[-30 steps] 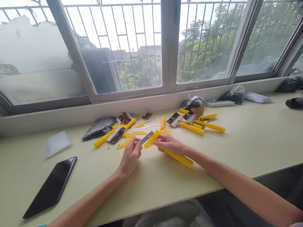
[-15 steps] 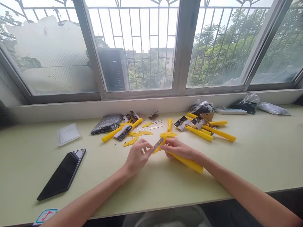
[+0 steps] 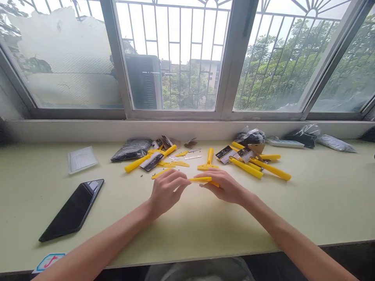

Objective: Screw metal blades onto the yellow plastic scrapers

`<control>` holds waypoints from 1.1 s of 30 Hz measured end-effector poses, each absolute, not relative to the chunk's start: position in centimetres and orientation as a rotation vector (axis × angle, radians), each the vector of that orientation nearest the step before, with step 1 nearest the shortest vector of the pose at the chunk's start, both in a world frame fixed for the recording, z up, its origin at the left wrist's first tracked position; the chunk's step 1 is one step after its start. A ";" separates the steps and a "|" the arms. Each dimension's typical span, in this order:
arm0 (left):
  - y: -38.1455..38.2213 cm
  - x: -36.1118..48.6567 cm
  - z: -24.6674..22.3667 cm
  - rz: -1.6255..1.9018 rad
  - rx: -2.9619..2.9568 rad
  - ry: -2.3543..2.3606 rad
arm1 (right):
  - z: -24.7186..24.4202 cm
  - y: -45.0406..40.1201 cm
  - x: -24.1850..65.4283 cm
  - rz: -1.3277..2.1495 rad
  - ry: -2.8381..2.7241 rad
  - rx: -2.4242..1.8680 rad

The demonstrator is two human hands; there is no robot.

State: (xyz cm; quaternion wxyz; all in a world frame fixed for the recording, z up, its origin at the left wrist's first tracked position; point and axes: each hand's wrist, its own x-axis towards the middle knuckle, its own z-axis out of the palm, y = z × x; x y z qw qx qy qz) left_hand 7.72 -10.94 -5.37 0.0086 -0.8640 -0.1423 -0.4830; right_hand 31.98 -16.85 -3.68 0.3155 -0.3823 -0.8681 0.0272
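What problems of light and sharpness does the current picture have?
Head view: the sky beyond the window is washed out; the phone has glare at its far end; soft shadows fall on the desk below the left hand and right hand; small print on the cards is unreadable; the yellow tool looks slightly soft.
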 end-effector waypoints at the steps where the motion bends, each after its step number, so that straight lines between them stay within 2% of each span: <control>1: -11.0 7.6 -5.2 -1.469 -2.640 -0.406 | -3.9 -16.8 32.1 -0.024 -2.302 -0.959; 5: -11.4 7.4 -4.9 -1.385 -2.502 -0.306 | -4.9 -16.7 31.8 -0.323 -2.294 -0.859; 9: -11.7 7.3 -4.8 -1.383 -2.452 -0.248 | -5.1 -16.9 31.3 -0.467 -2.267 -0.822; 33: -12.6 7.4 -5.1 -1.341 -2.535 -0.294 | -5.3 -17.4 31.3 -0.739 -2.292 -0.736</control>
